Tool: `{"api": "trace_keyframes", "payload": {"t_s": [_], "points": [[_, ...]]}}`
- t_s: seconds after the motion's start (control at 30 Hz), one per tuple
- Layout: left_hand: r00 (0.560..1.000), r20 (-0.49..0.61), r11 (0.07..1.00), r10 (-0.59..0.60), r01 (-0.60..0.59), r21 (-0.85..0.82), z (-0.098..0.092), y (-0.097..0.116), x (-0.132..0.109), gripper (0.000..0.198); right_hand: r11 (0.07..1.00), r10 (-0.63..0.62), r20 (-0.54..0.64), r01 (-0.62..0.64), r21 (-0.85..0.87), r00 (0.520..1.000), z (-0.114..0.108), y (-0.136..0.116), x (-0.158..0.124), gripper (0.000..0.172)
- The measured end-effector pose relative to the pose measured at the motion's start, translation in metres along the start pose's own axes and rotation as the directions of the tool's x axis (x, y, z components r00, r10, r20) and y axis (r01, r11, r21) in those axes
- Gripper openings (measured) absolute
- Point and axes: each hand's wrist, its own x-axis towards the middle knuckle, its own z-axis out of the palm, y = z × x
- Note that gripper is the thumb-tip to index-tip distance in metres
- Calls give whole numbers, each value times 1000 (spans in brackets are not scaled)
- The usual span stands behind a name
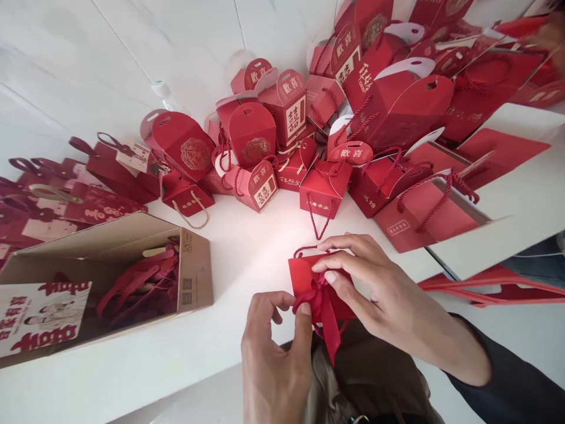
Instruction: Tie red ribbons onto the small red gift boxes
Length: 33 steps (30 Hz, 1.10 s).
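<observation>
A small red gift box [300, 272] with twisted cord handles sits at the table's front edge, close to my body. Across its top lies a red satin ribbon [330, 330], looped into a bow with one tail hanging over the front. My left hand [276, 347] pinches the bow's left loop between thumb and index finger. From the right, my right hand [371, 282] reaches over the box, its fingertips closed on the ribbon near the bow's knot. Part of the box's right side is hidden under that hand.
On the left stands an open cardboard box [196, 265] holding red ribbons [141, 280] and a printed card [42, 318]. Several red gift boxes [326, 182] crowd the back of the white table [238, 259] against the wall. A red frame-like edge [494, 288] shows at right.
</observation>
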Motion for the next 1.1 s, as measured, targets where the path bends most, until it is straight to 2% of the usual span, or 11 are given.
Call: {"api": "trace_keyframes", "payload": {"t_s": [0.17, 0.27, 0.37, 0.43, 0.5, 0.57, 0.67, 0.73, 0.83, 1.0, 1.1], "points": [[994, -25, 994, 105, -105, -2, 5, 0, 0, 14, 999, -15, 41, 17, -42, 999, -3, 2, 1, 17], [971, -32, 970, 235, -232, 77, 7, -4, 2, 15, 999, -20, 46, 22, -45, 999, -2, 4, 1, 11], [941, -131, 940, 311, -285, 187, 10, -6, 2, 16, 998, -27, 52, 30, -49, 998, 0, 7, 0, 12], [932, -217, 945, 289, -243, 218, 12, -5, 1, 16, 999, -37, 61, 40, -37, 997, 1, 8, 0, 12], [937, -248, 957, 247, -196, 213, 13, -3, -2, 13, 999, -41, 60, 42, -23, 997, 2, 8, 0, 12], [951, -220, 965, 219, -177, 195, 14, -1, -3, 6, 999, -36, 54, 37, -14, 998, 1, 7, 0, 12], [965, -144, 964, 221, -194, 180, 12, -2, -1, 8, 1000, -28, 47, 28, -4, 999, -1, 5, 0, 12], [958, -97, 952, 268, -249, 177, 11, -4, 1, 3, 1000, -27, 45, 27, -3, 999, -2, 5, 0, 11], [946, -79, 940, 315, -300, 160, 11, -6, 3, 11, 1000, -26, 34, 27, -15, 999, -3, 7, -1, 11], [929, -189, 941, 317, -283, 186, 13, -6, 3, 10, 1000, -25, 19, 25, -17, 999, -3, 10, -2, 12], [956, -227, 975, 187, -153, 159, 11, -4, 2, 4, 1000, -18, 11, 18, -11, 1000, -3, 9, -1, 12]]}}
